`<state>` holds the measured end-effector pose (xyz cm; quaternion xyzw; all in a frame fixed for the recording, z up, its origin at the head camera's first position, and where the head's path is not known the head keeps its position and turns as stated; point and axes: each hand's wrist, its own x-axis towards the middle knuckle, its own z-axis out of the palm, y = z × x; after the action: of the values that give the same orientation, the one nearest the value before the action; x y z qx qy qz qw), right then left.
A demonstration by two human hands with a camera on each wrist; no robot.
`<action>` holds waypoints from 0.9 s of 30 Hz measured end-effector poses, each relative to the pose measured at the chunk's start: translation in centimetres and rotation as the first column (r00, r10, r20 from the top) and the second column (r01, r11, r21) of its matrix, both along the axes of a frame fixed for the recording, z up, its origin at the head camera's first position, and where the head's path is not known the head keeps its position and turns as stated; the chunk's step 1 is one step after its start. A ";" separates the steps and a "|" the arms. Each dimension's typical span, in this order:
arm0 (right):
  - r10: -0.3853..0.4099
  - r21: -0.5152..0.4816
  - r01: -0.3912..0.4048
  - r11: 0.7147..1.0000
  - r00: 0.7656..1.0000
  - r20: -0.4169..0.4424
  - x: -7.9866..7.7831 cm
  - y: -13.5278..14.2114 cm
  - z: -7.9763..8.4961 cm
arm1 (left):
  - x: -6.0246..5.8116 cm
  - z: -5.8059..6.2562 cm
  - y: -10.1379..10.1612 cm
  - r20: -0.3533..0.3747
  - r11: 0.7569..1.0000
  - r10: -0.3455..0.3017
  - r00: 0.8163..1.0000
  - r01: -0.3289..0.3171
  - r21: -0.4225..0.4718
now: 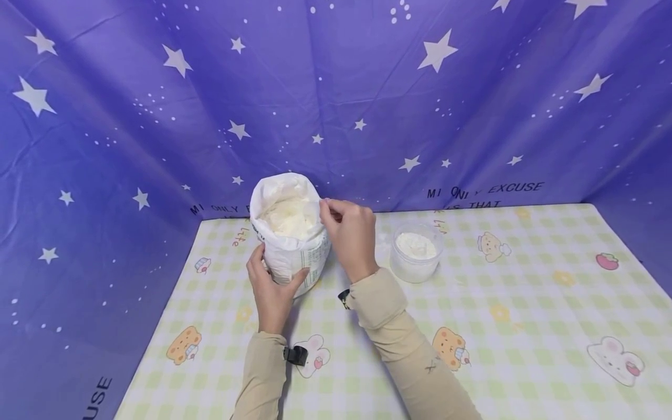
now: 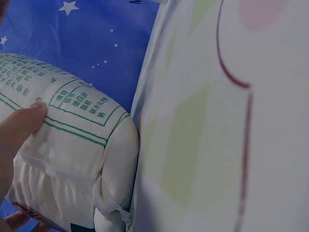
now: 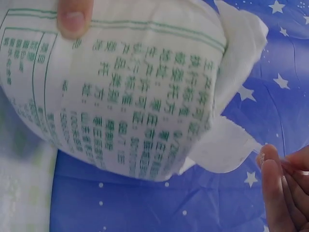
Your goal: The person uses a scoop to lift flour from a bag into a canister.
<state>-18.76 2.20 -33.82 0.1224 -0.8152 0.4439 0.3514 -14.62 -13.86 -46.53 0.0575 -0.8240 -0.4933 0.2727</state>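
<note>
My left hand [image 1: 273, 294] grips the lower side of an open white flour bag [image 1: 289, 259], its thumb across the green print. The bag's rolled-down mouth shows pale flour [image 1: 290, 217] inside. In the left wrist view the thumb presses the printed side of the bag [image 2: 72, 130]. At the right of the bag's mouth, my right hand [image 1: 352, 233] pinches the thin handle of a spoon. The right wrist view shows the spoon's pale rounded bowl [image 3: 222, 147] at the bag's opening, and my right hand [image 3: 280, 183] holding the handle's end.
A round clear tub [image 1: 415, 269] with white flour in it stands to the right of my right hand. A green-checked cloth with cartoon prints covers the table [image 1: 525, 361]. Behind it hangs a purple-blue curtain [image 1: 294, 87] with stars, close to the bag.
</note>
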 end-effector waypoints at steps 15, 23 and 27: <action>0.052 0.047 -0.059 0.997 0.987 0.153 -1.7 -1.9 -1.3 | 0.0 -0.1 0.0 -0.003 1.000 0.002 1.000 -0.002 -0.007; 0.028 0.109 -0.058 0.992 0.965 0.261 -2.6 -2.4 -1.0 | -0.1 -0.1 0.0 -0.017 1.000 0.009 1.000 -0.009 -0.018; 0.049 0.092 -0.081 0.992 0.952 0.304 -2.9 -2.4 -0.9 | -0.1 -0.1 0.1 0.000 1.000 0.008 1.000 -0.008 -0.009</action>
<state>-21.68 -0.19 -34.76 0.0981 -0.8765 0.4260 0.2016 -14.70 -13.80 -46.62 0.0594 -0.8261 -0.4883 0.2749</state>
